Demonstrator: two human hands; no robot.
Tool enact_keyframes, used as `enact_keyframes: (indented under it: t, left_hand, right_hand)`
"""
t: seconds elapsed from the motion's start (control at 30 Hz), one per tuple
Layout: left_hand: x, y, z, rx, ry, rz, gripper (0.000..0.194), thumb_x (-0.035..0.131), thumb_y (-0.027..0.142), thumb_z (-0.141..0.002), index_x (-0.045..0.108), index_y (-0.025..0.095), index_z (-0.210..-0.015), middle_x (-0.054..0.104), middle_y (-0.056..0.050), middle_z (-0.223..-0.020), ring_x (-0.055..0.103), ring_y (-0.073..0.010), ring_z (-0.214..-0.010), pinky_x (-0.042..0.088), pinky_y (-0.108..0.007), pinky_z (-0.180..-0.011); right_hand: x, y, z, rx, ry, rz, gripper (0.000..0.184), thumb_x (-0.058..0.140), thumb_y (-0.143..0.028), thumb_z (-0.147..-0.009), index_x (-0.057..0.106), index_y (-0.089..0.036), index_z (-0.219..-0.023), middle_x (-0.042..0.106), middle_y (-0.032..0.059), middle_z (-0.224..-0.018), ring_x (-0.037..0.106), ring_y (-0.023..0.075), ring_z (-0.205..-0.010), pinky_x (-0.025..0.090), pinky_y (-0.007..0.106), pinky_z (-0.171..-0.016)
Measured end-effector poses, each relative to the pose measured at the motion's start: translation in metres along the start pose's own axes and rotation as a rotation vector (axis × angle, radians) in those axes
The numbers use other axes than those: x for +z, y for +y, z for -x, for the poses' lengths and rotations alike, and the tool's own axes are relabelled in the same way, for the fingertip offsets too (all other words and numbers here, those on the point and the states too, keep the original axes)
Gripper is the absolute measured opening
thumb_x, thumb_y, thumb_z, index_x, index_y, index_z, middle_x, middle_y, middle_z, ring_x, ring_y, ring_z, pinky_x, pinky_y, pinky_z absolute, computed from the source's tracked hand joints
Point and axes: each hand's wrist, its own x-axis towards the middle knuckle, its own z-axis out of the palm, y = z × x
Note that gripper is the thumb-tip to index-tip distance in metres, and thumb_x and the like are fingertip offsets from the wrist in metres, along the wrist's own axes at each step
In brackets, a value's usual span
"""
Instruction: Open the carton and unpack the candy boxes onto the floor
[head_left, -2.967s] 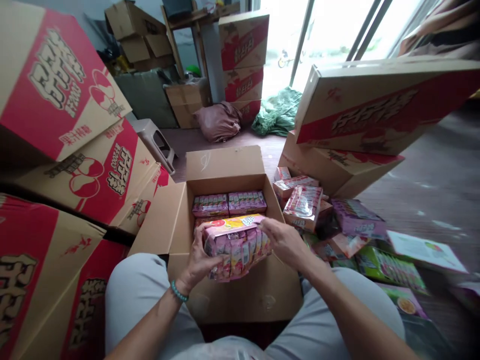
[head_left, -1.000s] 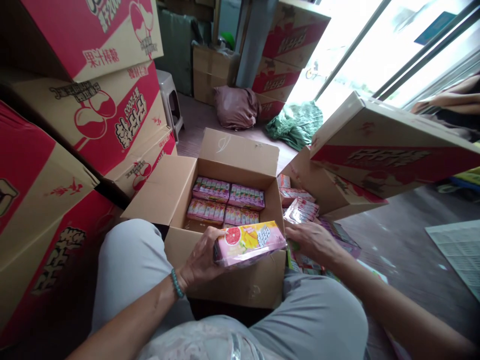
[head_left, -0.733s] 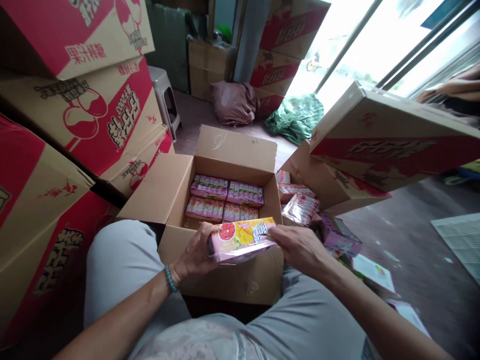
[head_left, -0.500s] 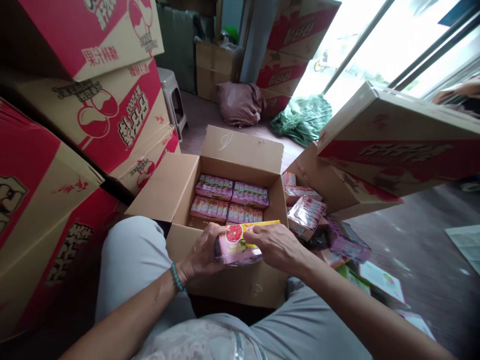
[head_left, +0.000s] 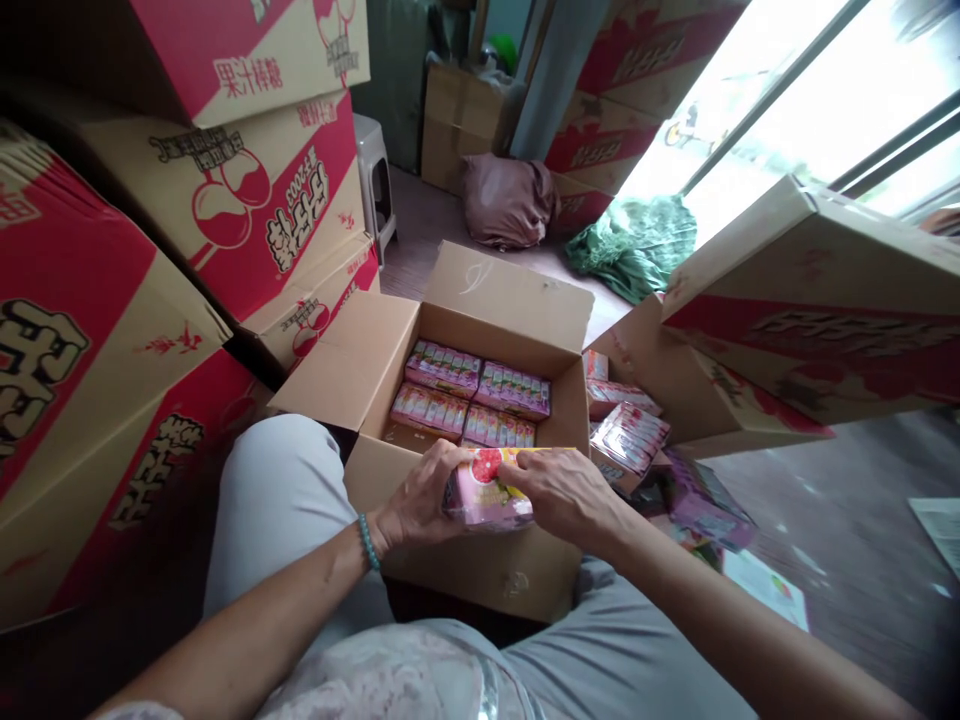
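Note:
A pink and yellow candy box (head_left: 487, 496) with a grapefruit picture is held over the near side of an open carton (head_left: 480, 268). My left hand (head_left: 426, 492) is closed round its left end. My right hand (head_left: 574, 495) grips the right side, with fingers bent over the top face; its fingertips are partly hidden. Inside the carton, packs of small boxes (head_left: 444, 368) in purple, pink and orange sit in two rows. The carton stands between my legs with its flaps folded out.
Large red and tan cartons (head_left: 285, 190) are stacked on the left. At right, a tilted carton (head_left: 750, 310) stands beside a pile of loose packs (head_left: 634, 440). A brown sack (head_left: 510, 200), a green sack (head_left: 637, 245) and a grey stool (head_left: 377, 180) are farther back.
The view has turned a little, so the surroundings sit farther right in the picture. Both hands still hold the candy box, which stays over the carton's near side.

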Motion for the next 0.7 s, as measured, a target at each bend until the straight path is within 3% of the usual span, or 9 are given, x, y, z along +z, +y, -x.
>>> enact_keyframes:
  t: [0.27,0.5,0.6,0.7]
  left_hand:
    - [0.002,-0.002,0.006,-0.037,-0.012,0.040,0.076,0.076,0.032,-0.072,0.031,0.025,-0.133,0.049,-0.009,-0.112,0.054,-0.0233,-0.098,0.051,-0.041,-0.084]
    - [-0.002,-0.003,0.003,-0.146,-0.028,0.112,0.082,0.080,0.039,-0.070,0.031,0.028,-0.135,0.050,-0.010,-0.123,0.056,-0.0255,-0.109,0.050,-0.042,-0.093]
    - [-0.004,-0.005,0.004,-0.192,-0.020,0.159,0.081,0.079,0.040,-0.070,0.032,0.028,-0.135,0.050,-0.010,-0.124,0.057,-0.0262,-0.111,0.050,-0.042,-0.094]
    - [-0.003,-0.013,0.009,-0.276,0.016,0.237,0.084,0.080,0.039,-0.069,0.030,0.028,-0.135,0.049,-0.011,-0.128,0.057,-0.0269,-0.113,0.051,-0.042,-0.094]
  right_hand:
    - [0.027,0.038,0.022,0.061,-0.039,0.064,0.031,0.046,-0.007,-0.083,0.062,-0.024,-0.104,0.065,0.0034,-0.082,0.057,0.0147,-0.068,0.022,0.031,-0.057]
    - [0.052,0.090,0.055,0.240,-0.067,-0.028,0.023,0.047,-0.010,-0.082,0.065,-0.020,-0.094,0.065,0.0056,-0.086,0.055,0.0151,-0.072,0.022,0.028,-0.056]
    - [0.063,0.100,0.070,0.400,0.027,-0.292,0.020,0.043,-0.015,-0.087,0.063,-0.018,-0.086,0.061,0.0028,-0.075,0.050,0.0131,-0.067,0.024,0.026,-0.056]
    - [0.069,0.093,0.083,0.550,0.184,-0.894,0.024,0.045,-0.036,-0.092,0.060,-0.018,-0.088,0.049,-0.0027,-0.064,0.041,0.0105,-0.058,0.028,0.022,-0.053]
